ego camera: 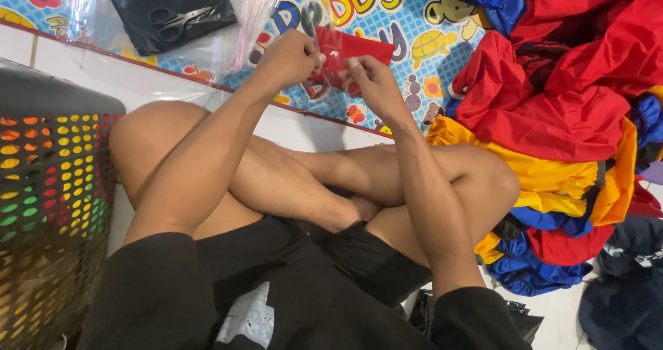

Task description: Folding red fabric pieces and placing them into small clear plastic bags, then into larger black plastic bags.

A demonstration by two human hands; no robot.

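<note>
My left hand [290, 56] and my right hand [373, 81] meet over a folded red cloth in a clear plastic bag [352, 50]. Both hands pinch the near edge of that bag, fingers closed on it. The bag is held just above a colourful play mat [414, 25]. My crossed bare legs [311, 177] lie below the hands.
Black scissors [176, 20] rest on a black folded cloth in a clear bag [166, 8] at the top left. A pile of red, blue and yellow garments [566, 115] fills the right side. A perforated black basket [48, 205] stands at the left. Dark cloth [621, 288] lies at the lower right.
</note>
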